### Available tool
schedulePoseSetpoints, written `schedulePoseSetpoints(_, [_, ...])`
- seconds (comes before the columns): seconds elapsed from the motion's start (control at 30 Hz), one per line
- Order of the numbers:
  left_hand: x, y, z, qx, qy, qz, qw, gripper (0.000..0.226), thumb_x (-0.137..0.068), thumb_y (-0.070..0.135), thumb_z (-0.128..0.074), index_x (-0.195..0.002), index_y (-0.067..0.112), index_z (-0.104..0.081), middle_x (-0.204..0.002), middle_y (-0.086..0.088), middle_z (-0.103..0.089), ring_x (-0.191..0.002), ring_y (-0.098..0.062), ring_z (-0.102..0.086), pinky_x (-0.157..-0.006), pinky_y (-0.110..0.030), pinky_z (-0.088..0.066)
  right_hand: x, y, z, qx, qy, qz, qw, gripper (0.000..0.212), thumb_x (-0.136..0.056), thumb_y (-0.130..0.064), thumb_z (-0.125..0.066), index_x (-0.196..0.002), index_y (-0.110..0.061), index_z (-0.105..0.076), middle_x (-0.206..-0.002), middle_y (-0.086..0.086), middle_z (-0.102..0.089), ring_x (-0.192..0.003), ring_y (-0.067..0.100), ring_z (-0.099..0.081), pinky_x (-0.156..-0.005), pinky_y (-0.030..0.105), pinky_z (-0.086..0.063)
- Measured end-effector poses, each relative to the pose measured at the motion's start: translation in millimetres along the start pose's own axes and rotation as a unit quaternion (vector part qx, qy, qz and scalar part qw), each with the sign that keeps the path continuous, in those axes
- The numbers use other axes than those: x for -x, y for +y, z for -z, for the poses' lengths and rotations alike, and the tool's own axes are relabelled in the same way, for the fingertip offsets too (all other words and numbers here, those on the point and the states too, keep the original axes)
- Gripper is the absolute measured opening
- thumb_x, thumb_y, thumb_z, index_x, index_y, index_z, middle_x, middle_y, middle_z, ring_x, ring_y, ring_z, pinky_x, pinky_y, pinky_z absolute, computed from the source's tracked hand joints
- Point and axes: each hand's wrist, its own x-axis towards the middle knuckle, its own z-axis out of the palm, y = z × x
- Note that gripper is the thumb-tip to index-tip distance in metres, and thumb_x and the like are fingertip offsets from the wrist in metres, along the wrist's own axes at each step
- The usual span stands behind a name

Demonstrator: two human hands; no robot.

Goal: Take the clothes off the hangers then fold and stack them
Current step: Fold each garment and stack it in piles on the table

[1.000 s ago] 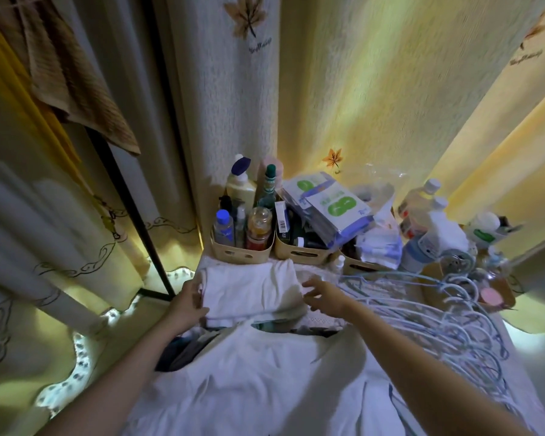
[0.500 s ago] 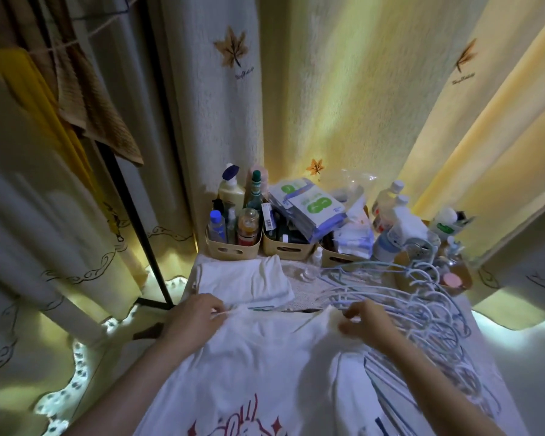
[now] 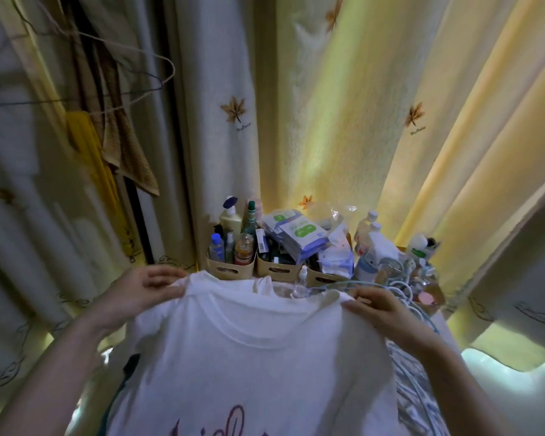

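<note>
Holding the white T-shirt (image 3: 258,357) up by its shoulders, the left hand (image 3: 145,289) and the right hand (image 3: 379,306) each pinch the cloth. The shirt hangs in the air, just in front of the baskets (image 3: 233,272) of bottles. To fold it well, I think both hands should be level, lay it flat, smooth the bumps, and keep it off the hangers (image 3: 422,401).
</note>
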Motion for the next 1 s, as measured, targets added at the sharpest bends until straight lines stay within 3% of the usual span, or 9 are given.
schedulePoseSetpoints(0.1, [20, 52, 32, 0.063, 0.035, -0.104, 0.992, 0.036, -0.058, 0.048, -0.082, -0.089, 0.031, -0.076, -0.091, 0.0, -0.076, -0.079, -0.005, -0.07, -0.062, -0.014, -0.054, 1, -40, 21, -0.002, 0.007, 0.068, 0.998, 0.021, -0.087, -0.034, -0.059, -0.081, -0.016, -0.066, -0.072, -0.003, -0.065, -0.067, 0.008, -0.06, -0.055, 0.017, -0.045])
schedulePoseSetpoints(0.23, [31, 112, 49, 0.021, 0.076, -0.182, 0.98, 0.025, -0.066, 0.045, -0.071, -0.089, 0.035, -0.074, -0.089, 0.006, -0.075, -0.076, 0.0, -0.069, -0.058, -0.016, -0.054, -9, -90, 53, -0.011, 0.085, 0.134, 0.987, 0.035, -0.084, -0.05, -0.058, -0.091, -0.016, -0.067, -0.075, 0.001, -0.065, -0.066, 0.012, -0.06, -0.057, 0.022, -0.044])
schedulePoseSetpoints(0.3, [30, 124, 51, -0.095, 0.057, -0.137, 0.984, 0.026, -0.067, 0.054, -0.068, -0.087, 0.039, -0.074, -0.085, 0.01, -0.075, -0.077, 0.0, -0.069, -0.063, -0.021, -0.054, -14, -104, 59, 0.011, 0.044, 0.123, 0.991, 0.034, -0.082, -0.049, -0.061, -0.086, -0.015, -0.067, -0.073, 0.0, -0.064, -0.067, 0.011, -0.059, -0.057, 0.021, -0.044])
schedulePoseSetpoints(0.4, [29, 111, 41, -0.203, 0.042, -0.034, 0.978, 0.025, -0.078, 0.048, -0.068, -0.078, 0.025, -0.076, -0.079, -0.003, -0.074, -0.073, -0.013, -0.068, -0.067, -0.031, -0.048, -17, -98, 49, 0.043, -0.02, 0.053, 0.997, 0.026, -0.076, -0.042, -0.069, -0.073, -0.016, -0.069, -0.066, -0.004, -0.062, -0.063, 0.007, -0.058, -0.055, 0.016, -0.044])
schedulePoseSetpoints(0.5, [37, 82, 5, -0.108, 0.143, -0.017, 0.984, 0.027, -0.087, 0.031, -0.065, -0.078, 0.007, -0.073, -0.072, -0.008, -0.065, -0.071, -0.016, -0.056, -0.061, -0.028, -0.036, -20, -76, 20, 0.022, 0.06, 0.007, 0.998, 0.023, -0.077, -0.041, -0.07, -0.066, -0.021, -0.069, -0.06, -0.004, -0.062, -0.059, 0.007, -0.057, -0.056, 0.019, -0.042])
schedulePoseSetpoints(0.6, [54, 71, -57, 0.025, 0.243, -0.006, 0.97, 0.024, -0.091, 0.026, -0.061, -0.07, 0.016, -0.067, -0.068, -0.001, -0.06, -0.066, -0.016, -0.052, -0.058, -0.025, -0.033, -27, -64, -29, -0.054, 0.145, -0.032, 0.987, 0.025, -0.088, -0.029, -0.065, -0.068, -0.013, -0.06, -0.07, 0.007, -0.06, -0.065, 0.019, -0.055, -0.063, 0.031, -0.042])
schedulePoseSetpoints(0.7, [64, 77, -114, 0.088, 0.257, -0.023, 0.962, 0.025, -0.091, 0.028, -0.06, -0.066, 0.026, -0.064, -0.073, 0.002, -0.064, -0.066, -0.016, -0.055, -0.058, -0.023, -0.036, -26, -72, -88, -0.089, 0.114, -0.031, 0.989, 0.03, -0.088, -0.034, -0.062, -0.072, -0.01, -0.057, -0.067, 0.008, -0.054, -0.06, 0.017, -0.048, -0.057, 0.03, -0.036])
schedulePoseSetpoints(0.87, [73, 84, -147, 0.12, 0.274, -0.062, 0.952, 0.042, -0.089, 0.028, -0.061, -0.059, 0.057, -0.064, -0.068, 0.017, -0.071, -0.068, 0.001, -0.065, -0.062, -0.026, -0.052, -14, -89, -136, -0.217, 0.082, -0.022, 0.972, 0.022, -0.09, -0.029, -0.061, -0.089, -0.009, -0.053, -0.074, 0.016, -0.066, -0.071, 0.025, -0.06, -0.065, 0.035, -0.042])
schedulePoseSetpoints(1.0, [73, 78, -140, 0.081, 0.247, -0.084, 0.962, 0.032, -0.089, 0.027, -0.06, -0.075, 0.055, -0.065, -0.073, 0.028, -0.068, -0.075, 0.006, -0.064, -0.063, -0.014, -0.05, -8, -94, -135, -0.247, 0.055, -0.012, 0.967, 0.023, -0.09, -0.027, -0.061, -0.089, -0.007, -0.049, -0.075, 0.021, -0.059, -0.072, 0.027, -0.051, -0.067, 0.04, -0.036])
